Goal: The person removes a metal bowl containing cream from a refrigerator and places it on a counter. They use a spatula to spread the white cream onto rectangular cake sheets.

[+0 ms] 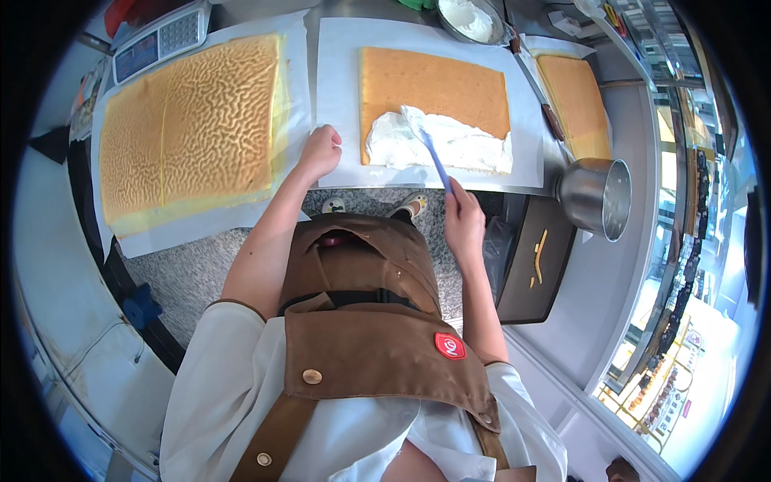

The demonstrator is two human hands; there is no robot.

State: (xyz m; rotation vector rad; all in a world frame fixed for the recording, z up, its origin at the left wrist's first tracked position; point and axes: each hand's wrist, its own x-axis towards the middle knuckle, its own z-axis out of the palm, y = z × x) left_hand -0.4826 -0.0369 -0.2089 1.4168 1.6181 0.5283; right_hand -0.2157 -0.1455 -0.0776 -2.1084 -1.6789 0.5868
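Observation:
A rectangular sponge cake sheet (433, 78) lies on white baking paper (337, 72) in front of me, its near part covered by white cream (464, 147). My right hand (464, 217) grips the handle of a blue spatula (435, 158), whose cream-coated blade rests in the cream left of the sheet's middle. My left hand (322, 150), curled into a loose fist with nothing visible in it, is at the paper's left edge. Left of it lies a larger cake sheet (199, 120) with a wrinkled golden top and a straight line across it.
A digital scale (159, 45) stands back left. A bowl of cream (473, 21) is at the back. On the right are a long knife with a brown handle (552, 122), another sponge piece (572, 96) and a steel pot (593, 196) on its side. A dark tray (536, 265) with scraps sits lower right.

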